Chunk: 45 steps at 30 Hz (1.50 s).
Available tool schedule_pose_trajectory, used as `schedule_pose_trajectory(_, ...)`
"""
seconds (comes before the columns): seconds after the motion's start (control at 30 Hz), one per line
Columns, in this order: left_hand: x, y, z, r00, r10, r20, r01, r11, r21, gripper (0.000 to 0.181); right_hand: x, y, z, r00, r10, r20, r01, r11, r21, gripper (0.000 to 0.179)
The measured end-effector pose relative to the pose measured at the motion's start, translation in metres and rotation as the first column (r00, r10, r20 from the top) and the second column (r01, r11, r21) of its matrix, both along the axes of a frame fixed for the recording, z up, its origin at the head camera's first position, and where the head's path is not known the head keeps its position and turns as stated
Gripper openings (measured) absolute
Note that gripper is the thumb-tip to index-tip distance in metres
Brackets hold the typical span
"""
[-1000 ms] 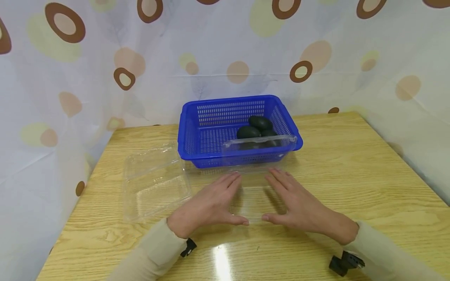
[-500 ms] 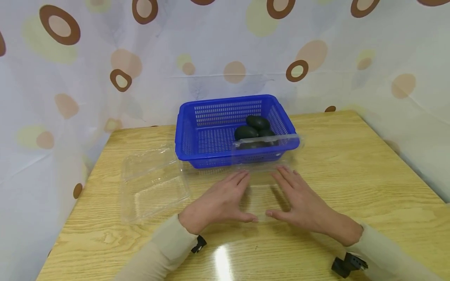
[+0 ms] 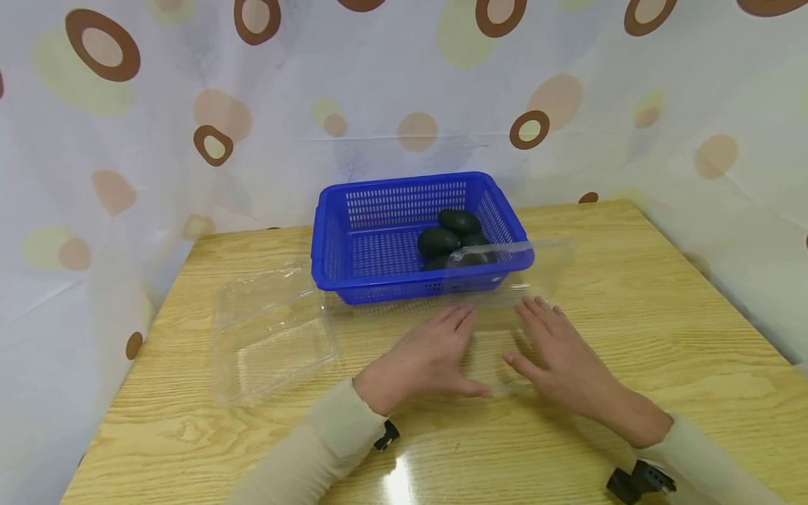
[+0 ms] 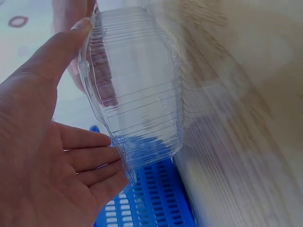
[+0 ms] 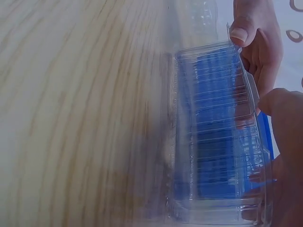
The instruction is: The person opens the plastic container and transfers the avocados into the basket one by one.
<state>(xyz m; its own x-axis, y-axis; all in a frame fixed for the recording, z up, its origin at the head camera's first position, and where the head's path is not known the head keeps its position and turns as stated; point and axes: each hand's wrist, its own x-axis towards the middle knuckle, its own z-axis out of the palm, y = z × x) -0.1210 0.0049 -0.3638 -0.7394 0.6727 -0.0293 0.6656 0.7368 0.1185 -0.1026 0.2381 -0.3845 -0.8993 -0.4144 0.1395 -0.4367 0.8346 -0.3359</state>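
Note:
A clear plastic clamshell box [image 3: 491, 358] stands on the table between my two hands, its lid [image 3: 536, 270] raised at the far side and overlapping the basket's front corner. My left hand [image 3: 429, 361] lies along the box's left side with fingers extended and thumb spread; in the left wrist view, the fingertips and thumb touch the rim of the box [image 4: 142, 99]. On the other side is my right hand [image 3: 571, 368], fingers fairly straight and thumb apart, close by the box's right end. The right wrist view shows the ribbed box [image 5: 213, 123] with both hands at its rim.
Behind the box, a blue slotted basket [image 3: 379, 291] holds several dark green avocados [image 3: 438, 242] at its right side. Another clear clamshell box [image 3: 271, 344] lies open on the wooden table [image 3: 189, 435] to the left. A patterned curtain [image 3: 353, 84] hangs behind.
Both hands and the clamshell box between them have shifted to the right along the table. The raised lid now overlaps less of the basket. The view has turned slightly.

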Motion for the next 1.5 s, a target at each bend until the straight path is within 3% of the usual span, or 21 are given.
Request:
schedule_pose_trajectory(0.33,-0.005,0.027,-0.001,0.998,-0.033,-0.050,0.032,0.999,-0.020,0.112,-0.002,0.021,0.002,0.999,-0.050,0.006,0.050,0.999,0.009,0.079)
schedule_pose_trajectory(0.77,-0.011,0.058,0.000,0.994,-0.052,-0.093,0.050,0.998,-0.026,0.109,-0.004,0.048,-0.001,0.996,-0.073,-0.054,0.073,0.997,-0.015,0.076)
schedule_pose_trajectory(1.1,-0.015,0.084,0.000,0.979,-0.098,-0.180,0.093,0.995,-0.034,0.100,-0.006,0.077,-0.005,0.991,-0.124,-0.041,0.121,0.991,-0.055,0.076)
schedule_pose_trajectory(1.5,-0.022,0.106,0.002,0.984,-0.112,-0.136,0.107,0.993,-0.047,0.097,-0.007,0.097,-0.007,0.983,-0.163,-0.080,0.159,0.986,-0.058,0.074)
